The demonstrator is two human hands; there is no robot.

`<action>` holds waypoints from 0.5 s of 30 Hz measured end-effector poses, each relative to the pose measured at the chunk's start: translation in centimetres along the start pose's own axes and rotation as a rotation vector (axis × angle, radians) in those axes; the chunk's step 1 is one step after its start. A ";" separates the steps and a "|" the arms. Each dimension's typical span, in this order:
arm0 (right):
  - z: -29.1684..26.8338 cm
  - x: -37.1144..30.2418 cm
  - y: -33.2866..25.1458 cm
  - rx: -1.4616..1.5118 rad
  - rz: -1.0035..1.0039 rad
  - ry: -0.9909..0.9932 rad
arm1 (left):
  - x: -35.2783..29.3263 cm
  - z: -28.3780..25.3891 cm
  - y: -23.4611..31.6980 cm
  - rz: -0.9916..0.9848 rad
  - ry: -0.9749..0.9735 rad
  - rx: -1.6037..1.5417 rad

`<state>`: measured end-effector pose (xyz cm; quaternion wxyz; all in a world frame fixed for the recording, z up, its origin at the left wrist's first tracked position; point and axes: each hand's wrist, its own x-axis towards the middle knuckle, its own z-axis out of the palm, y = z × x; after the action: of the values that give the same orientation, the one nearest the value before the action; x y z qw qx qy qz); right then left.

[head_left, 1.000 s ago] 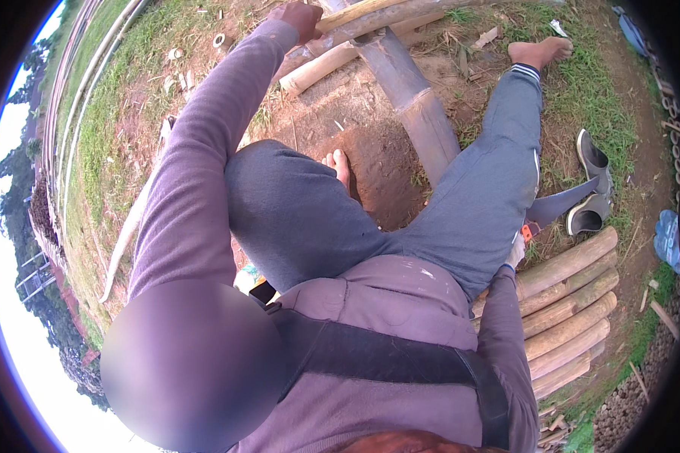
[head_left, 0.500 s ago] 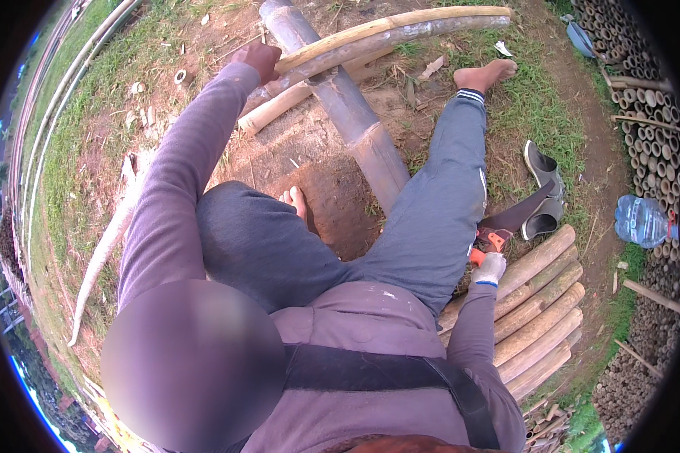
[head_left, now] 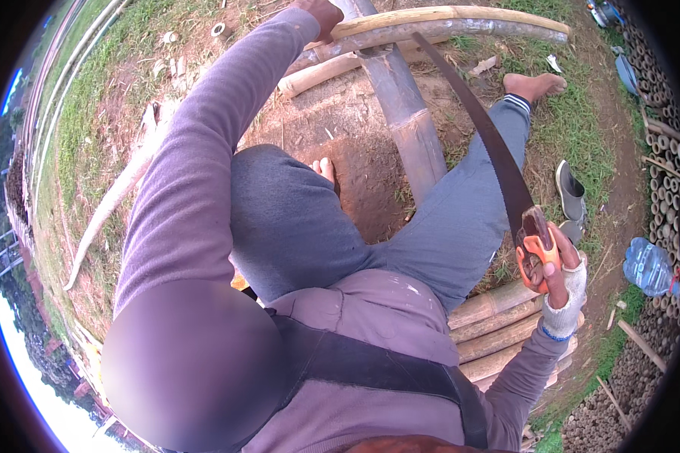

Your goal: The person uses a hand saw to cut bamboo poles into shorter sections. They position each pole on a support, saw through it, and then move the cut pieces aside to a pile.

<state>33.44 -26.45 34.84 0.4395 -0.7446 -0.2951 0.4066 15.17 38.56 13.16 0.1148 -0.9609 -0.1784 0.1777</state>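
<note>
My right hand (head_left: 565, 278), in a pale fingerless glove, is closed around the orange handle of a handsaw (head_left: 500, 158). The saw's long, dark, curved blade is raised over my right leg, its tip near the bamboo poles at the top. My left arm reaches far forward, and my left hand (head_left: 323, 16) is closed on a pale bamboo pole (head_left: 446, 15); its fingers are partly cut off by the view. That pole lies beside a greyer one, both crossing over a thick dark bamboo pole (head_left: 415, 124) on the ground.
Cut bamboo lengths (head_left: 499, 321) lie in a row by my right side. A shoe (head_left: 570, 189) and a clear blue plastic bottle (head_left: 648, 266) are on the right, near stacked bamboo (head_left: 666, 189). My bare foot (head_left: 535, 85) rests on the grass.
My right hand has lifted the saw from low beside my right leg, and its blade now points forward and up. The view has shifted, and the left hand stays at the pole.
</note>
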 end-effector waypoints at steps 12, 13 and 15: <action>26.1 10.4 0.6 0.049 -0.556 -0.210 | 1.6 1.0 -2.1 0.071 -0.002 -0.018; 27.8 11.4 0.9 0.075 -0.550 -0.177 | 1.4 -0.2 -1.2 0.071 -0.022 -0.017; 30.0 12.6 0.6 0.088 -0.467 -0.205 | 0.3 -0.2 -1.6 0.077 0.030 -0.061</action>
<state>13.81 -4.25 21.48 0.5214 -0.5910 -0.4842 0.3799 14.99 40.04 13.69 0.0811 -0.9727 -0.1447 0.1621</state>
